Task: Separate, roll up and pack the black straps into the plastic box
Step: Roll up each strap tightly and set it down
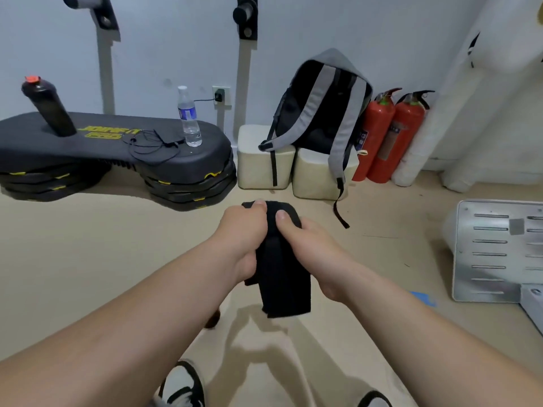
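Black strap (282, 277): held mid-air above the floor; left hand (244, 230) and right hand (305, 239), each grip clamped on its upper fold, tail hanging, likely for rolling; plastic box unseen.

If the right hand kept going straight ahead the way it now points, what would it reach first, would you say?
Probably the cream foam blocks under the grey and black backpack; the right hand, gripping the black strap, points that way, though depth is unclear.

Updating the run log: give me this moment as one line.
stage: rolling | left hand: gripping strap | right hand: gripping strap | strap: part-rolled, tail hanging free | box: not in view
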Demonstrator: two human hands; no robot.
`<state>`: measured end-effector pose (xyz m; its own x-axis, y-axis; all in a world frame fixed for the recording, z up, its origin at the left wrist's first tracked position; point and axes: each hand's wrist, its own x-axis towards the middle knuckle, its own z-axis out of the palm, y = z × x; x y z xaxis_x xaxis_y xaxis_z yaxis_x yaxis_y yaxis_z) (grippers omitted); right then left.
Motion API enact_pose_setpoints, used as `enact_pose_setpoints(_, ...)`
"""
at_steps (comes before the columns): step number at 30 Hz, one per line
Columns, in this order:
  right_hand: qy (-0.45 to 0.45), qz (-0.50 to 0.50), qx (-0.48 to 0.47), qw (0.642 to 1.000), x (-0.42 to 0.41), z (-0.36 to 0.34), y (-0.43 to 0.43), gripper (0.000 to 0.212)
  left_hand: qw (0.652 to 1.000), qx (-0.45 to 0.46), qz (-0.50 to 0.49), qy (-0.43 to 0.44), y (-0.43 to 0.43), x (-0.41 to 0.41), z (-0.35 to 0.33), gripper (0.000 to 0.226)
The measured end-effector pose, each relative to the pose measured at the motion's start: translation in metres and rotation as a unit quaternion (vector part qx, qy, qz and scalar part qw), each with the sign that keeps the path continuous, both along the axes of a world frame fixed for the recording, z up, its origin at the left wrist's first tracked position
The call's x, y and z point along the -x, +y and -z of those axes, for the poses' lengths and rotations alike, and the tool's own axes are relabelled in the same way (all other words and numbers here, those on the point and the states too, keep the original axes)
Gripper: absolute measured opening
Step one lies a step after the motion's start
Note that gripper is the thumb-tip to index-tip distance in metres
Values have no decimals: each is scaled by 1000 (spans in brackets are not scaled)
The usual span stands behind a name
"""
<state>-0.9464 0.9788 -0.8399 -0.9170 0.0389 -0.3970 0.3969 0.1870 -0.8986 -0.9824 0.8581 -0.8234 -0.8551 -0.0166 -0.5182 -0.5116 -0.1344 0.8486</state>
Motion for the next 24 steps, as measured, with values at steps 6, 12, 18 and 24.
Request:
enact_pose_setpoints(6, 75, 0, -27, 997, 20, 7, 3, 34, 998, -14, -51, 19, -8, 39, -8, 32)
enact_pose_setpoints(12, 102, 99, -9, 990, 32, 9, 2, 27, 993, 61, 71, 74, 12, 31, -2, 30)
enact_pose_setpoints(18, 117, 182, -22, 976, 37, 2, 16, 27, 962, 139, 217, 94, 18, 7, 2, 24)
enact_pose_setpoints(24, 7, 284, 90, 955, 37, -1, 38, 54, 914, 168, 353, 114, 20, -19, 14, 17)
